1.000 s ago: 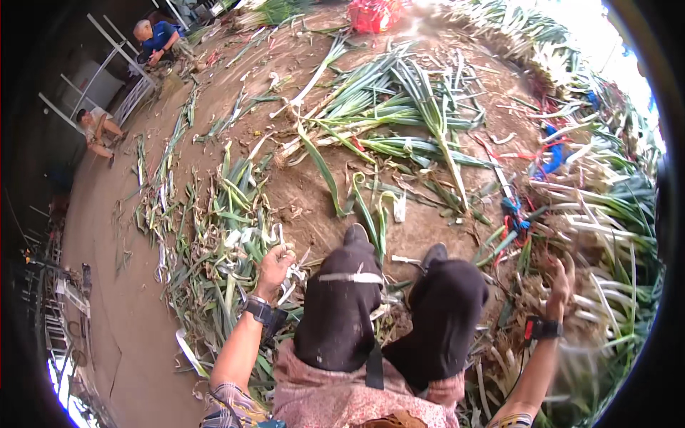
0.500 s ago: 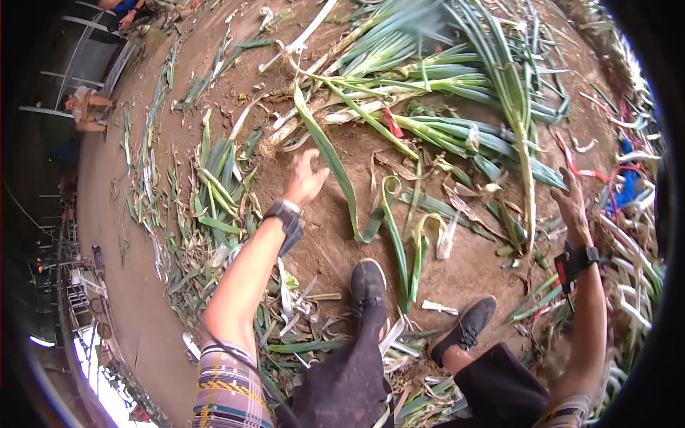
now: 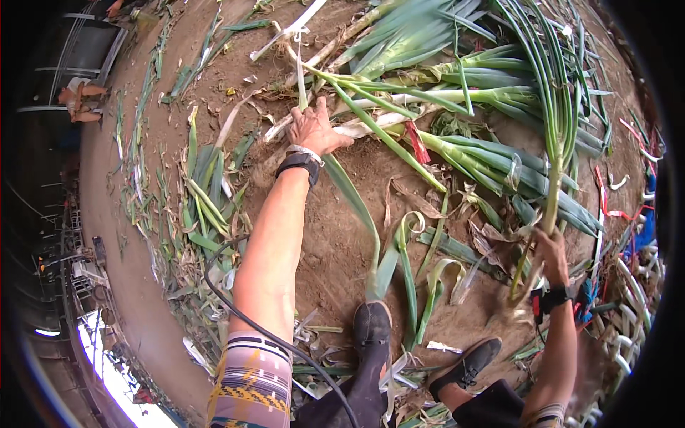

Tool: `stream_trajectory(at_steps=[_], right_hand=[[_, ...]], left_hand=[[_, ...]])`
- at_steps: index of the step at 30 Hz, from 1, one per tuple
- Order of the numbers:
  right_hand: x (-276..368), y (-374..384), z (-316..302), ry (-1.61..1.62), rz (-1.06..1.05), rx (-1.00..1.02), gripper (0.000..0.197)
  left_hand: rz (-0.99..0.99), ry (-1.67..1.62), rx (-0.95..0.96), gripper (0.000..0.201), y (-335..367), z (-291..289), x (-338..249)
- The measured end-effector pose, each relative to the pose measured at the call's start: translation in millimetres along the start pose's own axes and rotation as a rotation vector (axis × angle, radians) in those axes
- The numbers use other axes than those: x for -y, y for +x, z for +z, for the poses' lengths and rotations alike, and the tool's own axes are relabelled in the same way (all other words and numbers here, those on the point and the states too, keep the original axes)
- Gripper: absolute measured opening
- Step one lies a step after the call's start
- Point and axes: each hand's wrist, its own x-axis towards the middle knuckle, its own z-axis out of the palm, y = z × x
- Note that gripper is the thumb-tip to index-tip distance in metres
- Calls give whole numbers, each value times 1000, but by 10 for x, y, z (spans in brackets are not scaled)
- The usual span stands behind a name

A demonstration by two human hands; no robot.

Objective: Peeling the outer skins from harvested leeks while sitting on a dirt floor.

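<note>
My left hand (image 3: pixel 317 132) lies over the root ends of several pale stalks, its fingers apart and the thumb stretched to the right. Touching or just above those stalks, it shows no firm grip. A long, loose green leaf (image 3: pixel 349 189) runs from under it toward my left shoe. At the right, my right hand (image 3: pixel 551 253) is closed round the lower stalk of a tall green onion (image 3: pixel 555 189), whose leaves fan away from me. Its root end is blurred below the hand. Between the hands lies a heap of green onions (image 3: pixel 492 153), with a red strip (image 3: pixel 416 143) among them.
Cut leaves and peelings (image 3: pixel 207 192) litter the bare soil on the left. Pale stalks (image 3: pixel 628 342) are piled at the far right beside blue and red strips. My shoes (image 3: pixel 372 332) stand close in. A black cable (image 3: pixel 285 346) crosses my left arm. Another person (image 3: pixel 82 100) is far left.
My left hand has moved away from me and right, from bare soil onto the pale stalks. My right hand has come inward and closed on the tall green onion, which is now tilted.
</note>
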Motion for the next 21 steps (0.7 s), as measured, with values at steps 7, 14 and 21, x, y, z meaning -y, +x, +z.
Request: stream_trajectory(at_steps=[7, 14, 21], right_hand=[[499, -413, 1117, 620, 16, 232, 34], [276, -597, 1537, 869, 6, 172, 40], [-698, -1599, 839, 790, 106, -123, 57]], left_hand=[[175, 52, 120, 75, -222, 32, -51], [718, -236, 126, 50, -1543, 784, -912], [876, -529, 424, 80, -3092, 1285, -1414]])
